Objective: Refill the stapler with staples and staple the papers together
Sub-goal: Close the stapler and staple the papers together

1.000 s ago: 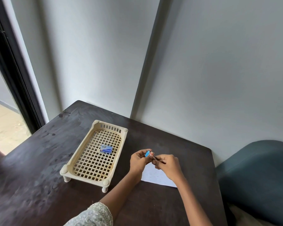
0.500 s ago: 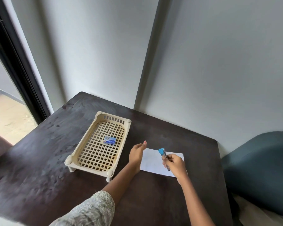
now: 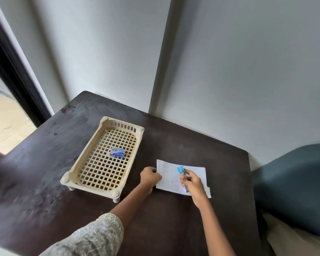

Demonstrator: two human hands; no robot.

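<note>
Small stapler w/ light-blue plastic cap and metal body [image 3: 182,174]: held in right hand [image 3: 192,183], fingers curled tight around the body, blue end pointing away from the person, over the middle of the sheets. Whether it touches the paper cannot be told; lower part of the body hidden by the fingers.

White paper sheets w/ faint printed lines [image 3: 169,179]: lie flat on the dark brown wooden table [image 3: 44,182], right of centre. A second sheet's corner shows at the near right edge; sheet count otherwise unclear. Left hand [image 3: 150,177] rests at the sheets' left edge, fingers bent and closed on that edge; thumb vs. fingers hard to separate, grip hidden under the knuckles.

Cream plastic lattice tray on short legs [image 3: 85,157]: stands left of the papers, apart from them. Contents: one small blue-and-white staple box [image 3: 117,152], lying near the tray's centre; print on the box too small to read.

Pale patterned sleeve w/ lace cuff [image 3: 100,235]: covers left forearm, cut off at bottom edge. Blue-grey cushioned seat [image 3: 294,185]: right of table, partly out of frame.
</note>
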